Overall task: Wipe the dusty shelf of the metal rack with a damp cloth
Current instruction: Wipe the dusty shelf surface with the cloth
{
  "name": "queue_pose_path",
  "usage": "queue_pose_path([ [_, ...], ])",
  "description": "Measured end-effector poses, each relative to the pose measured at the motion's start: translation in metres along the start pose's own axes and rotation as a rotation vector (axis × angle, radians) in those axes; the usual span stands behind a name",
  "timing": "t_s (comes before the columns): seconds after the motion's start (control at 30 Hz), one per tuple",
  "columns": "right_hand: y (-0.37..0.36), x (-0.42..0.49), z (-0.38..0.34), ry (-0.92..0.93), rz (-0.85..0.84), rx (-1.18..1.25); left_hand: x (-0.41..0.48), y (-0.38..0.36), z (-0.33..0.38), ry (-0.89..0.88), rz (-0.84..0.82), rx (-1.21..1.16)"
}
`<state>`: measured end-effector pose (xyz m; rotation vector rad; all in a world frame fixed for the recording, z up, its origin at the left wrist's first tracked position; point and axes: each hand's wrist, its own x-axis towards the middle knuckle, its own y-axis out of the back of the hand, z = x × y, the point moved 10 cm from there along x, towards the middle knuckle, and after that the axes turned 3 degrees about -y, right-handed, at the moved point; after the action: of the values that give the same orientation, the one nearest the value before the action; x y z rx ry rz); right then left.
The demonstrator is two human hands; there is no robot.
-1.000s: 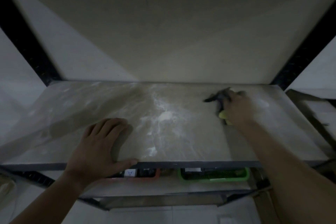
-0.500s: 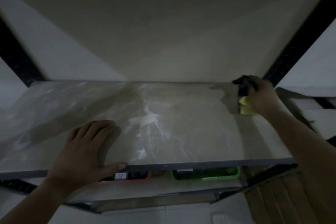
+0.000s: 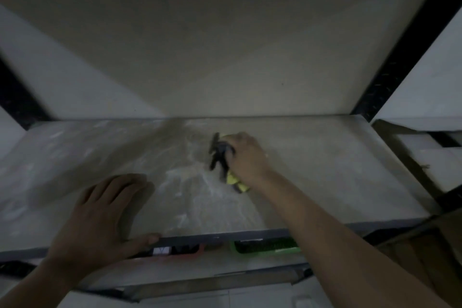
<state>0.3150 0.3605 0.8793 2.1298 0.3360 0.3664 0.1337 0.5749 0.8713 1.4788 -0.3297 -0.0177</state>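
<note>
I see my right hand on the shelf, a little right of its middle and towards the back, with the fingers clenched over the cloth and pressing it onto the board. The cloth is bunched into a long wad. Its long axis runs roughly front to back, the far end leaning slightly left and the near end sticking out below my wrist. It looks soft and crumpled, yellow-green at both ends with a dark fold across the middle, though the picture is blurred there.

My left hand lies flat on the near left part of the shelf, fingers straight and released, holding nothing, with the thumb along the grey metal front rail.

The shelf is a pale, smooth rectangular board. White dust streaks it between my hands and across the left half.

A black metal upright rises at the back right corner.

Below the front rail sit a green tray and a reddish tray.
</note>
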Motion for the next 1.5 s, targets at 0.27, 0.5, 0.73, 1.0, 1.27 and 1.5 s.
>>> queue_pose_path([
  [0.27, 0.119, 0.01, 0.083, -0.094, 0.321, 0.063, -0.002, 0.0, -0.003, 0.012, 0.0, 0.001],
  [0.5, 0.098, 0.006, 0.17, -0.464, 0.141, -0.478, -0.002, 0.003, -0.003, 0.006, 0.021, -0.032],
  [0.73, -0.003, 0.006, -0.012, 0.097, 0.159, -0.188, -0.004, -0.001, -0.005, 0.039, -0.012, -0.054],
  [1.0, 0.032, 0.052, 0.016, -0.006, 0.251, -0.063, -0.004, -0.003, -0.007, 0.048, -0.002, -0.085],
  [1.27, -0.003, 0.077, 0.004, -0.107, 0.153, -0.31, -0.002, 0.003, -0.007, 0.017, 0.037, -0.091],
  [1.5, -0.036, 0.075, -0.085, 0.214, -0.186, -0.034, -0.003, 0.002, -0.006, 0.03, 0.041, -0.111],
])
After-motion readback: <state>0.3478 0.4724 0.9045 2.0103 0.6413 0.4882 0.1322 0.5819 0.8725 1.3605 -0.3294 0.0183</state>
